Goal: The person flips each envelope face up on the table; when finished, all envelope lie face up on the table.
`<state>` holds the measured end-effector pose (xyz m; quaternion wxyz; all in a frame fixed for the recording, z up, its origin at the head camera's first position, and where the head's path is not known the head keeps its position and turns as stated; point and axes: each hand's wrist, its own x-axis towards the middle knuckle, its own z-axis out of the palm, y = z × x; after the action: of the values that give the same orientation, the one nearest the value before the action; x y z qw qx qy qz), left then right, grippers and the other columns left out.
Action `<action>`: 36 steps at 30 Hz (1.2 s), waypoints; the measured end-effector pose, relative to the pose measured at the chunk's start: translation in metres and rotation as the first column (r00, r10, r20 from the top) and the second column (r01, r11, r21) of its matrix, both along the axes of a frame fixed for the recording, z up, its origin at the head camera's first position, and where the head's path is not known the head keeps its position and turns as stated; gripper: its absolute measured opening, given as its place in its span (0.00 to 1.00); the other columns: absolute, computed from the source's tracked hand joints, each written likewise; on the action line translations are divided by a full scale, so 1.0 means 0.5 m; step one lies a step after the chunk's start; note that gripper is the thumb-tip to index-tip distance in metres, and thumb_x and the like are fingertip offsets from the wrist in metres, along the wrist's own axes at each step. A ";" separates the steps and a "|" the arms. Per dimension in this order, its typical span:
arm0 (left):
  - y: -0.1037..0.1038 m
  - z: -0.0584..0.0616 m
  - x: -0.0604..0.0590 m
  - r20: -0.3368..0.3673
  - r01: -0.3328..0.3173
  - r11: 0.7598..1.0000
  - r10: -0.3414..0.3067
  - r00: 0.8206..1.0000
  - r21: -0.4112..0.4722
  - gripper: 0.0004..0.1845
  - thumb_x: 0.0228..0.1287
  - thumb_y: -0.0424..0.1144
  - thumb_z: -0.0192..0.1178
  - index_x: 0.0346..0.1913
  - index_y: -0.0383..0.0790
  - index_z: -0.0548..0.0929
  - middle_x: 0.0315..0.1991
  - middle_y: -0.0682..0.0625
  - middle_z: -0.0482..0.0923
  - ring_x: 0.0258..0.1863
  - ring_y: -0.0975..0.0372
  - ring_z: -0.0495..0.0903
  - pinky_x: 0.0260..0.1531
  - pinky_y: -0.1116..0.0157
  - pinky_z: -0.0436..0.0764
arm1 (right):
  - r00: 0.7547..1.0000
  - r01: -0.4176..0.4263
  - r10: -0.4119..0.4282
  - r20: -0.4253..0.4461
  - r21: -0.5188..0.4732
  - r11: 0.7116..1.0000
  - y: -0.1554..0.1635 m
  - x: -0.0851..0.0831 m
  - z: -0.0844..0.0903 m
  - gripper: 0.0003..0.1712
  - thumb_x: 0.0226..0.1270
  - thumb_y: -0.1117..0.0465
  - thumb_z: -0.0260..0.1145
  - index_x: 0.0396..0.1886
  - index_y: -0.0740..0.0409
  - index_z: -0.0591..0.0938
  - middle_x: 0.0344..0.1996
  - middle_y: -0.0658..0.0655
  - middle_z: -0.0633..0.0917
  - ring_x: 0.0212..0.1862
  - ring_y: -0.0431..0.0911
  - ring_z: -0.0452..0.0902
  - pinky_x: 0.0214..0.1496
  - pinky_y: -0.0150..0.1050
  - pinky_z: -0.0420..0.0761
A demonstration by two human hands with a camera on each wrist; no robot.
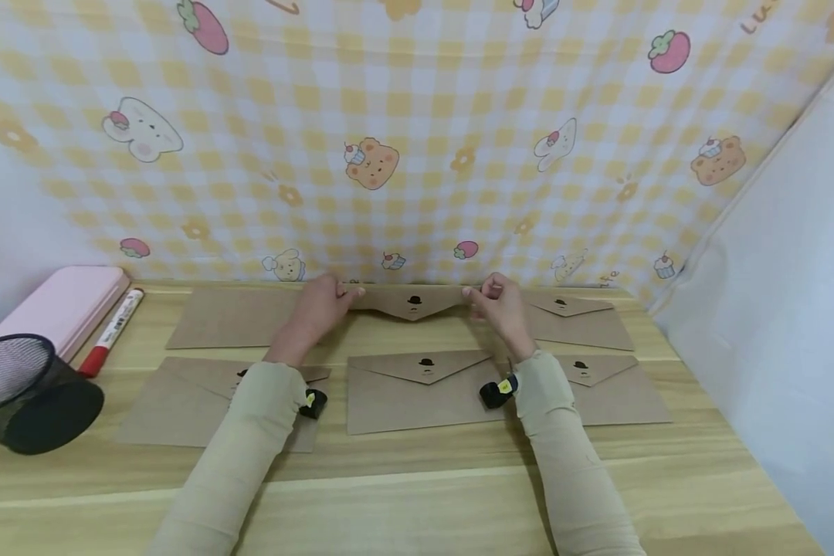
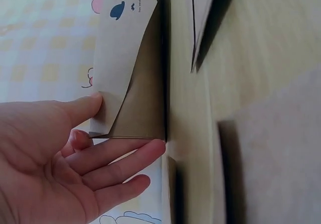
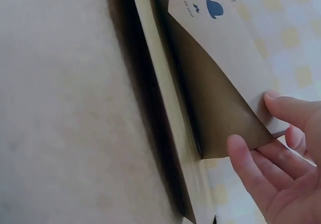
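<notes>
A brown paper envelope (image 1: 413,303) with a black hat and moustache print on its pointed flap is tilted up along the back edge of the table. My left hand (image 1: 320,309) pinches its left end, thumb on the flap and fingers behind, as the left wrist view shows. At the other end, my right hand (image 1: 502,309) holds the envelope the same way. In both wrist views the flap lifts slightly off the body, and the long lower edge is close to the wood. Directly in front lies another envelope (image 1: 417,405), flap side up.
More envelopes lie around: back left (image 1: 215,320), back right (image 1: 584,330), front left (image 1: 174,409) and front right (image 1: 628,398). At left are a black mesh pen holder (image 1: 55,417), a red-capped marker (image 1: 114,328) and a pink case (image 1: 62,301). A checked cloth (image 1: 417,208) hangs behind the table.
</notes>
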<state>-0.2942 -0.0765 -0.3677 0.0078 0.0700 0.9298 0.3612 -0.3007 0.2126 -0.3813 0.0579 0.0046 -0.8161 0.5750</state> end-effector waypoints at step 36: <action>0.023 0.063 0.009 -0.181 0.013 0.979 0.025 0.983 0.206 0.15 0.58 0.27 0.61 0.49 0.29 0.75 0.46 0.39 0.76 0.43 0.52 0.76 0.42 0.59 0.77 | 0.989 0.047 -0.031 -0.147 0.111 0.993 -0.004 0.022 0.078 0.09 0.62 0.66 0.63 0.39 0.68 0.78 0.35 0.60 0.78 0.34 0.45 0.76 0.32 0.34 0.79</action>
<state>-0.2897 -0.0650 -0.3361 -0.0857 0.1005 0.8844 0.4477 -0.2897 0.2105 -0.3423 0.1278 0.0335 -0.8412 0.5244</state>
